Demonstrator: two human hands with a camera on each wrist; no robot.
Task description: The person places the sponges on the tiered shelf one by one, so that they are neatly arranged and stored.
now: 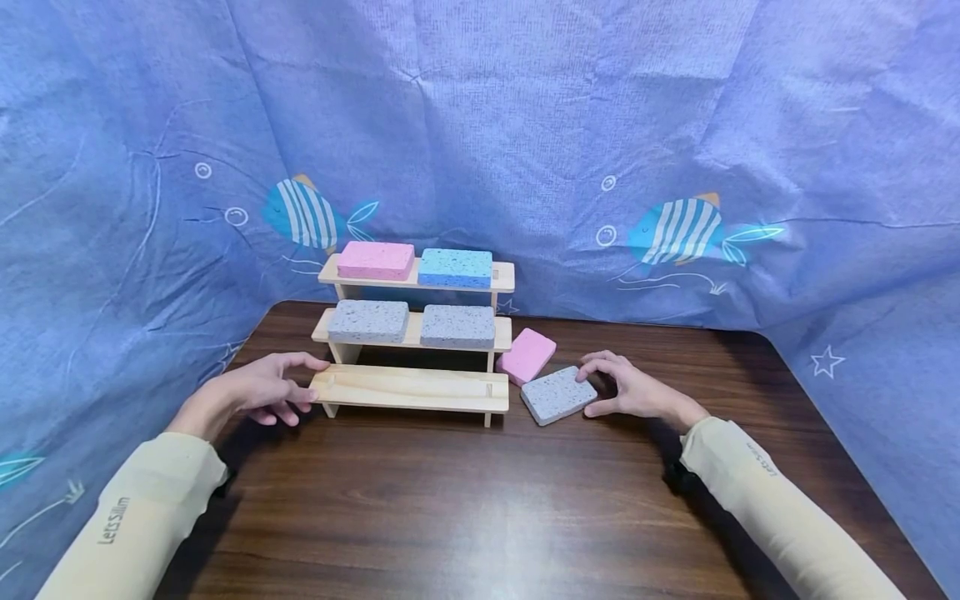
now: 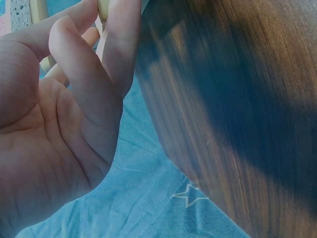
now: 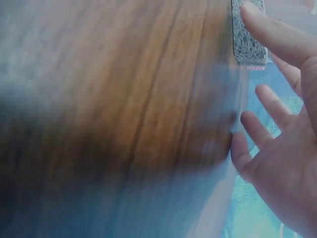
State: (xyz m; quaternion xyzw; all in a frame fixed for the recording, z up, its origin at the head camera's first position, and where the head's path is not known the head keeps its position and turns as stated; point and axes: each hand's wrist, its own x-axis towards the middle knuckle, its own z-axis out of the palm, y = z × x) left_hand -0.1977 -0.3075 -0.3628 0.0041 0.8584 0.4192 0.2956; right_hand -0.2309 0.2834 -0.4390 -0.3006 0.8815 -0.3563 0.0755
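A three-step wooden display stand [image 1: 412,390] stands on the table. At the left end of its lowest step, my left hand [image 1: 258,387] holds the board between its fingertips; the left wrist view shows digits on both sides of the board's end [image 2: 102,9]. My right hand [image 1: 626,390] pinches the right end of a speckled grey sponge [image 1: 557,396], thumb at the near edge, a finger at the far one. In the right wrist view the thumb overlaps this sponge [image 3: 247,42], while the other fingers are spread loosely. Behind it, a pink sponge [image 1: 528,354] lies on the table.
On the top step sit a pink sponge [image 1: 377,260] and a blue sponge [image 1: 455,267]. Two grey sponges [image 1: 369,321] occupy the middle step. The dark wood table [image 1: 420,500] meets a blue fish-print curtain [image 1: 510,167] at the back and sides.
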